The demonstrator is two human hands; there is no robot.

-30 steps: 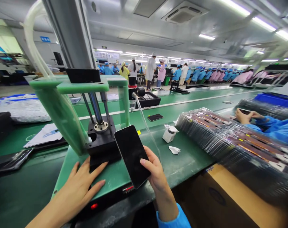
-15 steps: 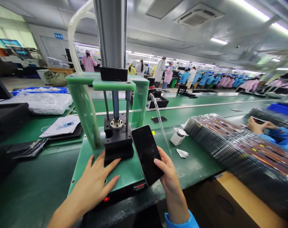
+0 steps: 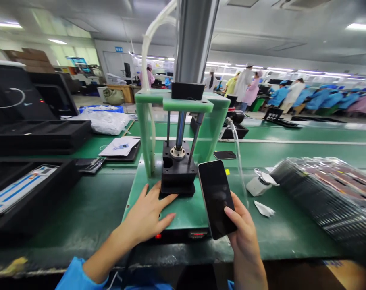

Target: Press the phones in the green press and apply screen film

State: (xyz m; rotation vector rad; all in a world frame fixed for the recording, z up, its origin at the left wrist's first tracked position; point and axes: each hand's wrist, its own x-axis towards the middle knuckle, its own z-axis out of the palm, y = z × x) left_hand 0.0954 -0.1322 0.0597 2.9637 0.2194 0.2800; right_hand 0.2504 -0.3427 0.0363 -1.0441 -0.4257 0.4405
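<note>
Since the earlier frames the view had swung left, bringing in the black trays point(image 3: 34, 211) at the worktop's left end and losing a co-worker's hands at the right. The right hand point(image 3: 245, 225) still gripped the phone point(image 3: 217, 197), screen up and tilted, over the worktop's near edge; the left hand point(image 3: 145, 215) still lay open, fingers spread on the green base point(image 3: 183, 215) of the press point(image 3: 178, 171). The worktop point(image 3: 101, 213) was dark green, scuffed along its near edge. The phone hid the base's right side. Beyond the right hand were a folded white scrap point(image 3: 264, 209), a white bottle point(image 3: 258, 185) and, toward the right end, stacked clear trays point(image 3: 306, 189). Farther back lay a second phone point(image 3: 224, 155), partly behind a clear tube point(image 3: 237, 149). The press's frame blocked some of the room, where workers in blue point(image 3: 319, 98) lined benches.
</note>
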